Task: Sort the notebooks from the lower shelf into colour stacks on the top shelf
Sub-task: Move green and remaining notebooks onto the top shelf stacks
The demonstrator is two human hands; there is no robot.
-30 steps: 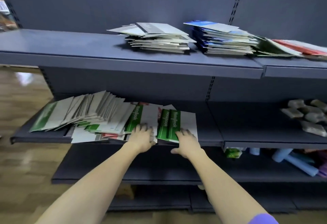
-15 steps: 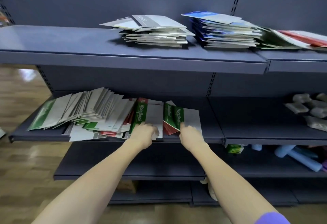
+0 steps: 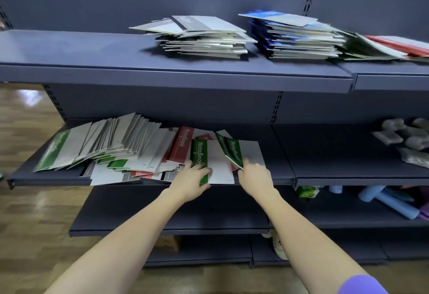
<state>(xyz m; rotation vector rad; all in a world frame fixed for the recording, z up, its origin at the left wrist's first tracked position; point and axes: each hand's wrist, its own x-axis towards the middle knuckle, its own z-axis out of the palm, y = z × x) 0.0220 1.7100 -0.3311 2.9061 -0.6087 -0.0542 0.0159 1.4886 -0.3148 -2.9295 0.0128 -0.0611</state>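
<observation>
A fanned heap of notebooks (image 3: 120, 145) lies on the lower shelf (image 3: 283, 177), with green, red and grey covers mixed. My left hand (image 3: 190, 182) grips a green notebook (image 3: 199, 154) at its near end, drawn out over the shelf edge. My right hand (image 3: 254, 176) pinches the near corner of two green notebooks (image 3: 232, 149), tilted up off the shelf. A red notebook (image 3: 182, 145) shows beside them. On the top shelf (image 3: 162, 73) stand a grey stack (image 3: 204, 38), a blue stack (image 3: 294, 36), a green stack (image 3: 369, 47) and a red stack (image 3: 401, 45).
Grey wrapped packets (image 3: 404, 138) lie on the lower shelf at the right. Below it, a shelf holds a small green box (image 3: 306, 191) and pale blue rolls (image 3: 390, 203). The left half of the top shelf is bare. Wooden floor lies to the left.
My left hand has pulled a green notebook toward me, uncovering a red one. My right hand has lifted the green notebooks' left edge higher. The camera has tilted slightly.
</observation>
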